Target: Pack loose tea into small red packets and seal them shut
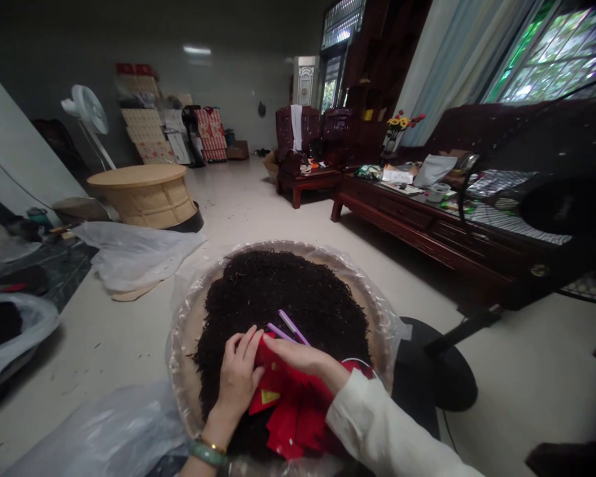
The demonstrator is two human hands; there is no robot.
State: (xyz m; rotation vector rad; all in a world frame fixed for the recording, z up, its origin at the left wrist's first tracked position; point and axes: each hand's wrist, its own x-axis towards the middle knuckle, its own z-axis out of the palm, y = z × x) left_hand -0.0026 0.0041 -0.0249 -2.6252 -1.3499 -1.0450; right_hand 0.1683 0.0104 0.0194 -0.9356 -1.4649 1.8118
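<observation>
A red packet (268, 381) with a yellow patch is held between my two hands. My left hand (239, 371) grips its left side, fingers bent along the upper edge and thumb low. My right hand (305, 358) lies across its upper right side, with fingers together and fingertips meeting the left ones. More red packets (298, 421) lie below, partly under my right wrist. Just beyond the hands, two slim purple sticks (292, 324) rest on dark, dry, leaf-like shreds (278, 285). These fill a wide round basket (183, 371) lined with clear plastic.
A black standing fan (541, 205) is close on the right, its round base (437, 364) beside the basket. Plastic sheeting (139, 255) lies on the floor at left, near a lined bin (34, 331) and a drum-shaped basket (142, 195). A low wooden table (402, 215) stands ahead right.
</observation>
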